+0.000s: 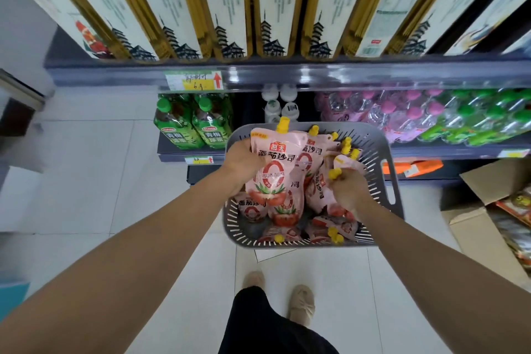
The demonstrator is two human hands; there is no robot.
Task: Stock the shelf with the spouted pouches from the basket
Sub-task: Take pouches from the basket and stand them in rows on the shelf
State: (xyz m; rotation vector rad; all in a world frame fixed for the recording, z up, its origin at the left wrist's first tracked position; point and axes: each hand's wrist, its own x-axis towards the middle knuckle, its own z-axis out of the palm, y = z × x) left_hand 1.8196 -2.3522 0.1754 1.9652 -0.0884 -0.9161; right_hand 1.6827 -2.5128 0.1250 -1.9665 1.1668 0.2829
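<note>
So the grey slotted plastic basket [386, 181] is sat on the floor tiles right below the grey metal shelf [316, 75], and it's packed with pink spouted pouches with yellow caps [290, 231], none of which can be seen on the shelf yet. One large pink pouch [275, 169] is gripped by the left hand [242, 159], fingers curled round its upper edge, and it's raised above the pile. A second pouch is clutched by the right hand [346, 191] near its spout, with the yellow cap [334, 173] poking out between the fingers.

What could go wrong, probably:

- The left pouch is held by one edge only. Glossy film, heavy-looking contents, so it could easily be dropped back in or onto the tiles.
- The pouches are jumbled and overlapping, so neighbours might be dragged up and spilled over the rim.
- A cap could get caught in the basket's slots on the way out.
- The green-capped tea bottles [195, 123] just behind could be knocked if the lift is rushed.
</note>
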